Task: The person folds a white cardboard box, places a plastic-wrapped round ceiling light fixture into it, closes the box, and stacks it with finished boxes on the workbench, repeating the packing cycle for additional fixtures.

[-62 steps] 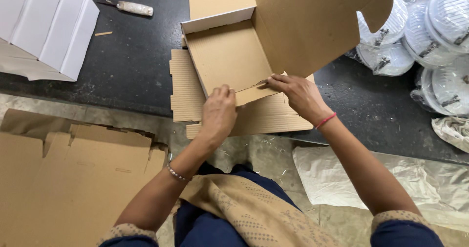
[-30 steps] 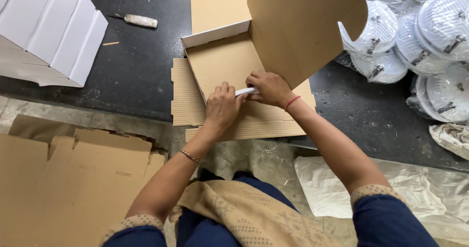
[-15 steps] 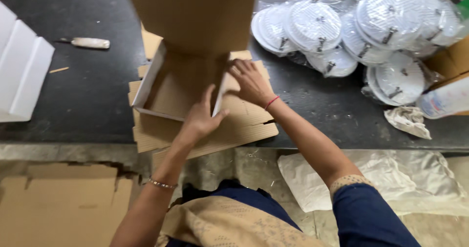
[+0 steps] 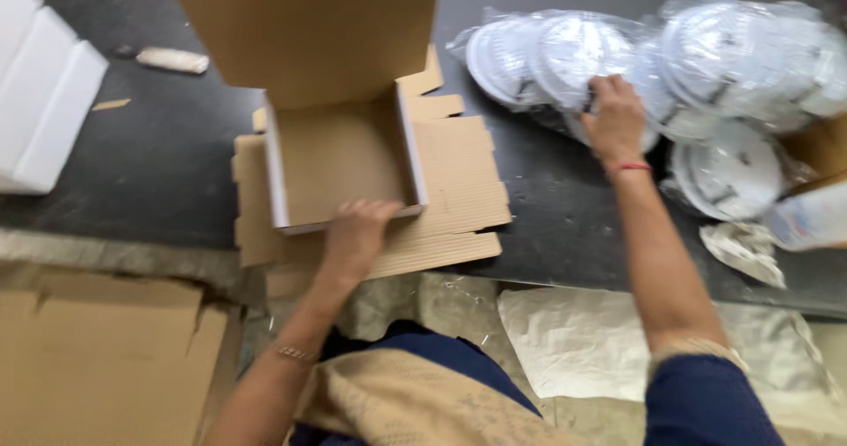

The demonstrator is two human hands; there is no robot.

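- Cardboard box (image 4: 340, 168), centre of frame, open, lid flap upright, resting on flat corrugated sheets (image 4: 459, 190).
- Left hand (image 4: 357, 234), fingers curled together over the box's near wall.
- Right hand (image 4: 613, 115), upper right, fingers spread on a plastic-wrapped white disc (image 4: 573, 53) in a pile.
- Black table (image 4: 159, 155); white folded cartons (image 4: 44, 102), upper left.

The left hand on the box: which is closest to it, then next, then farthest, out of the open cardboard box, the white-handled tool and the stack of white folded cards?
From the left hand:
1. Open cardboard box, touching its front edge.
2. White-handled tool, up and left.
3. White folded cards, far left edge.
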